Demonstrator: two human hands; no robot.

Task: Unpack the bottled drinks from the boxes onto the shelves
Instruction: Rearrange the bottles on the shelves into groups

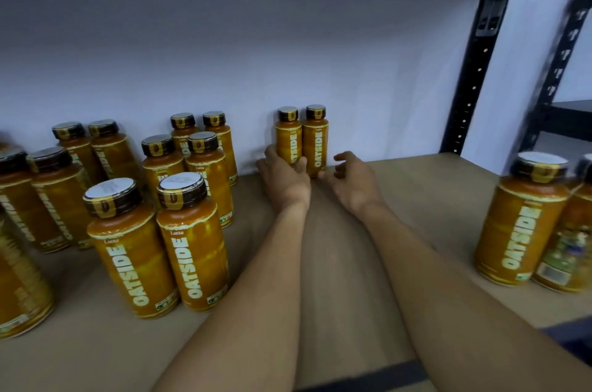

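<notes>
Left grip [285, 178] was wrapped round the left bottle [289, 138] at the far back of the shelf [423, 199]; right grip [352, 180] sat loose, holding nothing, just beside the right bottle [315, 143] next to it.

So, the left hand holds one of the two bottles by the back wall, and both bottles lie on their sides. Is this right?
Not quite. In the head view, the left bottle and the right bottle by the back wall stand upright, caps up, not on their sides. The left hand does hold the left bottle.
</notes>
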